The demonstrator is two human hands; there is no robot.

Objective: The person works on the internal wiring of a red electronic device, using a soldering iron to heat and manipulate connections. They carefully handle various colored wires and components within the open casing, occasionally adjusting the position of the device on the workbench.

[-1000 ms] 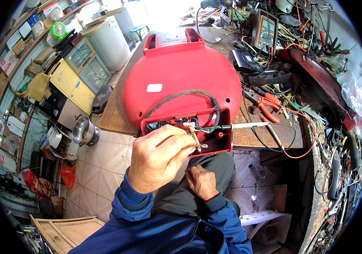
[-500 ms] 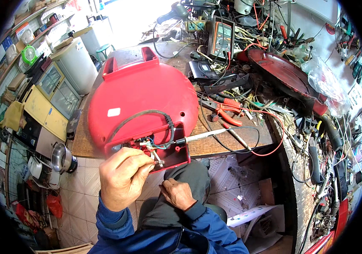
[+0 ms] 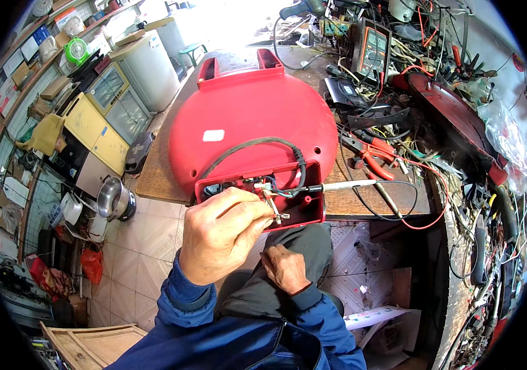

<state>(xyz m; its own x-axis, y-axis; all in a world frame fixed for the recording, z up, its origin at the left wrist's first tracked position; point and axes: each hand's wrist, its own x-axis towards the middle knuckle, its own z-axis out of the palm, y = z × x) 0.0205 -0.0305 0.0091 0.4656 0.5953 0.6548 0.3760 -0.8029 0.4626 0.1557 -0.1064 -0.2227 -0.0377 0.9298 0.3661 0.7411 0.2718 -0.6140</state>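
With our left hand (image 3: pixel 225 233) we pinch a thin pale part (image 3: pixel 273 203) over the open compartment (image 3: pixel 305 211) of the red housing (image 3: pixel 257 117) on the wooden table (image 3: pixel 350 200); our right hand (image 3: pixel 285 269) rests curled on our thigh (image 3: pixel 313 243), its grip we cannot tell

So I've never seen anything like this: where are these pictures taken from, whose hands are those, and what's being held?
There is no robot here. A fisheye camera on a person's head looks down, so edges look bent. The hands are that person's own.

The left hand pinches a small pale part with metal on it; its exact kind is hard to tell. The right hand rests on the leg.

On the wooden bench lies a big, round red housing with an open wire compartment. A pale probe crosses the compartment's rim. To the right are red-handled pliers and, farther back, a meter.
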